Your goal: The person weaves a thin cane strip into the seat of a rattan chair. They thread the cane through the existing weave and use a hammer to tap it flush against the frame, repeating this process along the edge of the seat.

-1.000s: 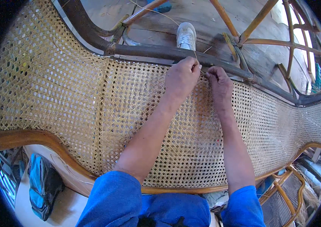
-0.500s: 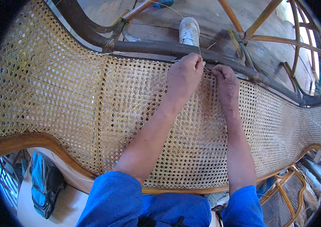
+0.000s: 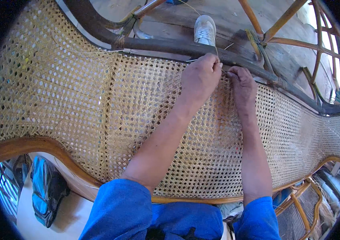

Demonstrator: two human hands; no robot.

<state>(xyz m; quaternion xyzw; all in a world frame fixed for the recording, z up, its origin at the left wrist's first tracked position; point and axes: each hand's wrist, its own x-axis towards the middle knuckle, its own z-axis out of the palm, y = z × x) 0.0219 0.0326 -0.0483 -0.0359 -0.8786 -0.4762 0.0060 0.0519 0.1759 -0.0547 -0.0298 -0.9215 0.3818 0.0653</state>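
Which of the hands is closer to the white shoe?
The left one. The left hand is just below the white shoe in the picture; the right hand is lower and off to the right.

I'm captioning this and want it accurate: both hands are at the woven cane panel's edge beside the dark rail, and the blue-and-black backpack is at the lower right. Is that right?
Not quite: the head view shows the blue-and-black backpack at the lower left. The left hand and right hand are indeed at the woven cane panel's edge beside the dark rail.
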